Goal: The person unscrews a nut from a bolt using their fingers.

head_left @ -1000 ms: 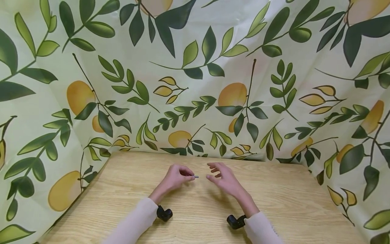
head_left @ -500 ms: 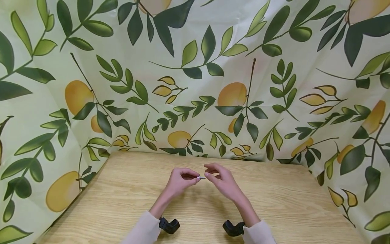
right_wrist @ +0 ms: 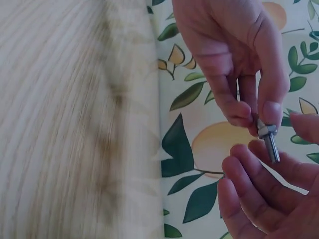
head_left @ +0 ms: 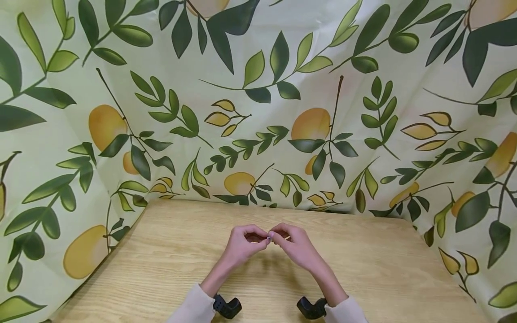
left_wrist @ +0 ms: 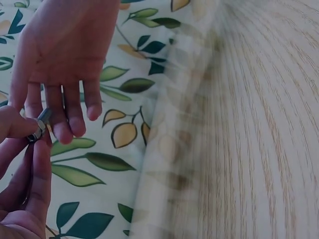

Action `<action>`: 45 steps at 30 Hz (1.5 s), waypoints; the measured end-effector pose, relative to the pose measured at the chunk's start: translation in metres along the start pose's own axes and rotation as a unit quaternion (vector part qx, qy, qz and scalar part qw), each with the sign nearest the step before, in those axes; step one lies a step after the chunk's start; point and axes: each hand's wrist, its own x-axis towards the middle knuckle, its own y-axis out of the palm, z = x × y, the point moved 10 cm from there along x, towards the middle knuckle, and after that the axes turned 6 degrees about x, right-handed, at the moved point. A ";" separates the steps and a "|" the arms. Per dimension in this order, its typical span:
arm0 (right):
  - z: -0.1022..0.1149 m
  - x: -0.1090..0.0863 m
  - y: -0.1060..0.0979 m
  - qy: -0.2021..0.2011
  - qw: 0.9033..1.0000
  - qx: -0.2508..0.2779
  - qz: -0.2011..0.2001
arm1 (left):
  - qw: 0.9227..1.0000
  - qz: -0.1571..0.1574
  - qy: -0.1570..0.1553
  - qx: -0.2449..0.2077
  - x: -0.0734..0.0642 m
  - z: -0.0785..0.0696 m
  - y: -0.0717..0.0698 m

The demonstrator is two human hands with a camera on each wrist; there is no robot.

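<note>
While the left hand [head_left: 239,246] pinches a small metal bolt [right_wrist: 271,148] between thumb and fingertips, I find it lying between the two hands, free end directed at the right hand [head_left: 298,247]. That hand's thumb and fingers stand spread about this end in my right wrist view; contact I cannot confirm. I judge the piece light, rigid and not fragile, its smooth metal liable to slip. Hold is best taken on the wider faceted collar [right_wrist: 267,130], just beside the left fingertips, where flats should resist rolling.
</note>
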 end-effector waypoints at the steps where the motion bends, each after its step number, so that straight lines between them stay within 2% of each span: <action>1: 0.000 -0.001 0.001 -0.001 1.000 0.010 0.007 | 1.000 0.002 0.004 0.001 0.000 0.000 0.002; 7: -0.003 -0.002 0.008 -0.005 0.997 0.062 0.044 | 1.000 0.006 0.025 0.010 -0.002 0.000 0.006; 14: -0.008 0.002 0.008 0.024 0.996 0.065 0.054 | 0.999 -0.005 0.037 0.014 -0.002 0.000 0.003; 21: -0.009 0.000 0.003 0.051 0.990 0.109 0.079 | 0.997 -0.011 0.067 0.020 -0.003 -0.011 0.004; 25: -0.005 -0.002 0.001 0.055 0.987 0.126 0.087 | 0.996 -0.010 0.083 0.041 -0.005 -0.020 0.003; 32: 0.000 -0.003 -0.001 0.053 0.985 0.137 0.092 | 0.996 -0.004 0.059 0.064 -0.004 -0.028 0.001; 39: 0.001 -0.006 0.001 0.044 0.984 0.143 0.098 | 0.995 0.005 0.058 0.079 -0.004 -0.033 -0.001; 45: 0.006 -0.006 0.004 0.029 0.984 0.140 0.104 | 0.995 0.026 0.046 0.089 -0.003 -0.034 -0.003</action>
